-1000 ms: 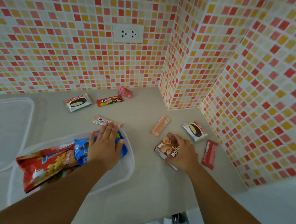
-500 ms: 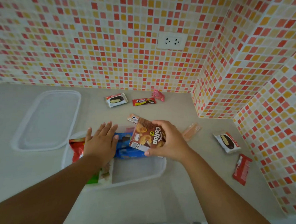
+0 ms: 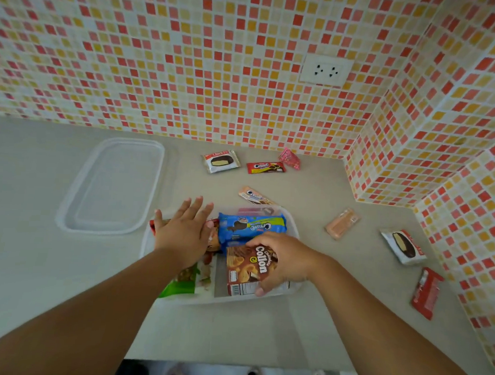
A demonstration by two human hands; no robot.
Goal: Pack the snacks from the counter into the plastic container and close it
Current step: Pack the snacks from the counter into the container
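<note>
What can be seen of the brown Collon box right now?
The Collon box is a small brown cardboard carton printed with biscuit rolls, white "Collon" lettering and a white nutrition panel on its near side. The right hand grips it, fingers over its far edge and thumb on the near side. It sits tilted inside the clear plastic container, next to the blue Cream-O pack. Whether it rests on the bottom is unclear.

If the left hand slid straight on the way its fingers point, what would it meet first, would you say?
The left hand points up and slightly right, toward the wall. Past the container rim the counter looks bare; the white Choco pack probably comes first, though it may pass just left of it.
</note>
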